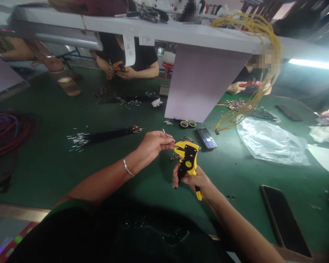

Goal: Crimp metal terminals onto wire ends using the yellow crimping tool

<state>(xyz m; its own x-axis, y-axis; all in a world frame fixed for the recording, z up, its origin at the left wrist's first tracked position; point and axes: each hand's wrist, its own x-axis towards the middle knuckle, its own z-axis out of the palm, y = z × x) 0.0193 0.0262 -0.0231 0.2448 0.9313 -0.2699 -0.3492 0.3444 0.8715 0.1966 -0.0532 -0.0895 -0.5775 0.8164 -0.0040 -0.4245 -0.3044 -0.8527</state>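
My right hand (199,178) is wrapped round the handles of a yellow and black wire stripper (188,155), its jaws pointing left. My left hand (155,144) is closed in a pinch on a thin wire (165,132) whose pale tip sticks up above the fingers. These fingertips are right at the stripper's jaws; whether the wire's other end sits between them is hidden. Behind the tool lies a small heap of metallic-ended pieces (176,157), partly covered. Left of my left hand, a bundle of black wires (106,136) with silvery ends lies on the green table (142,117).
A keypad phone (207,138), two tape rolls (188,124) and a clear plastic bag (271,140) lie beyond my right hand. A dark smartphone (285,221) is at the near right. Yellow wires (274,44) hang from the shelf (164,33). Co-workers sit opposite with tools.
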